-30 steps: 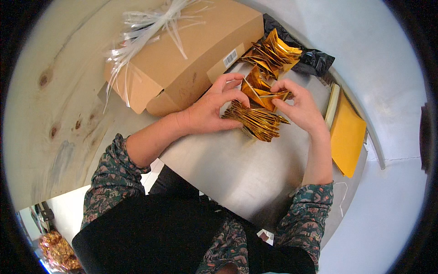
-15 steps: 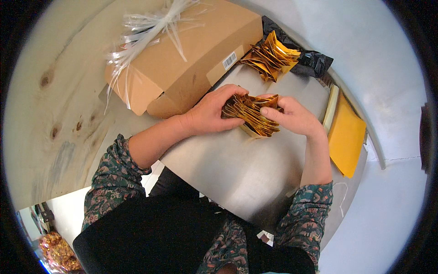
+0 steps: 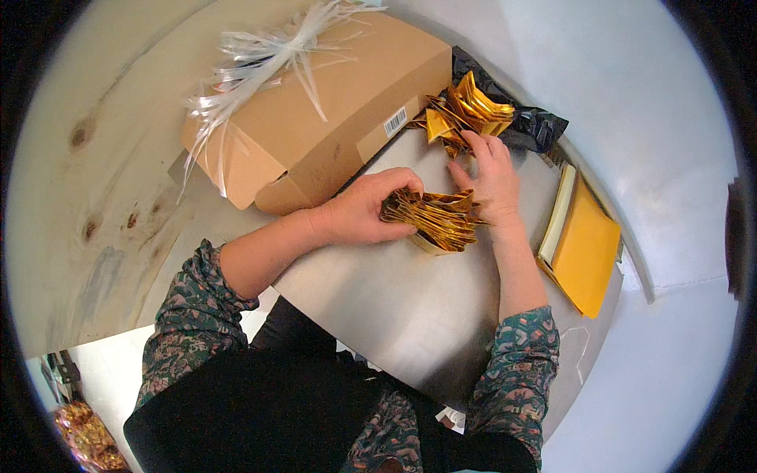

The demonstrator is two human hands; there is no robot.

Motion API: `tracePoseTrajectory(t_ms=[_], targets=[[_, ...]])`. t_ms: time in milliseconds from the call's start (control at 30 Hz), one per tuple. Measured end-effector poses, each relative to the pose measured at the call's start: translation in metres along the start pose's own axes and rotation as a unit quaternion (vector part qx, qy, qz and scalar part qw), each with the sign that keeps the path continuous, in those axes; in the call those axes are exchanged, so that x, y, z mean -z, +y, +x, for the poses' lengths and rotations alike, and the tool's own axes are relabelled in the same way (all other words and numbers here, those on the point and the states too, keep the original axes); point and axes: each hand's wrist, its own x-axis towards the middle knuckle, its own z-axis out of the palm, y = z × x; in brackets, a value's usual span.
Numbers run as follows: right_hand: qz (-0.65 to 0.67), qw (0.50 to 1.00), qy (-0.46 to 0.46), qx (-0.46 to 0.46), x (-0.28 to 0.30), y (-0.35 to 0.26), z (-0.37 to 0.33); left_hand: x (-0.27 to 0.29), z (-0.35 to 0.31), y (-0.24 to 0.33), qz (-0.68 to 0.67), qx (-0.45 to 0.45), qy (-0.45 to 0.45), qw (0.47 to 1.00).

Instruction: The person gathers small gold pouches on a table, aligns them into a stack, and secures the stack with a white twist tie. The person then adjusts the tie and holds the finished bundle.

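Gold foil bundle (image 3: 441, 222), clamped in left hand (image 3: 361, 209); right hand (image 3: 495, 180), thumb and fingers apart, at foil pile (image 3: 478, 109). Even grip should keep folds aligned.

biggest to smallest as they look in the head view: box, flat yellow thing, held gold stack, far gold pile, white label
1. Box
2. Flat yellow thing
3. Held gold stack and far gold pile: too alike to rank, both partly covered
4. White label
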Motion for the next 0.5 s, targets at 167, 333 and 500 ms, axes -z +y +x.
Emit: tracePoseTrajectory(t_ms=[167, 333, 500], targets=[[-0.099, 0.994, 0.035, 0.012, -0.013, 0.001, 0.008, -0.001, 0.001, 0.003, 0.030, -0.034, 0.019, 0.999], [-0.114, 0.986, 0.086, 0.082, -0.020, 0.007, 0.013, 0.000, 0.000, 0.006, 0.010, -0.015, 0.010, 1.000], [-0.097, 0.984, 0.116, 0.096, 0.018, 0.009, 0.017, 0.003, -0.001, 0.007, 0.017, -0.003, -0.004, 1.000]])
